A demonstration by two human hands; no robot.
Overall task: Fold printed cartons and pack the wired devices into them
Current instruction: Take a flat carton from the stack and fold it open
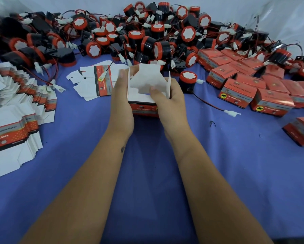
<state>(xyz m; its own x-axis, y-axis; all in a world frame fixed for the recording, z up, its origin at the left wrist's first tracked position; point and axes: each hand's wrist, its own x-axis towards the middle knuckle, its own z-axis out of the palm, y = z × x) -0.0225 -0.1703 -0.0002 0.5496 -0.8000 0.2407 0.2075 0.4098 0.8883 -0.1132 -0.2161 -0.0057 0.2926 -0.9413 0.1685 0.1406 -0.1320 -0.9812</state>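
I see a blue-violet cloth [147,164]. The carton [146,88] in my hands shows white inner flaps and a red printed side with a black band. The flats [15,124] are white with red, grey and black print. The packed boxes [239,92] are red with a grey band and yellow badge. The devices [147,36] are black with red rims, white faces, red-black wires.

Both forearms are bare, no sleeves in view; left forearm [88,173] bears a small dark mark near the wrist.
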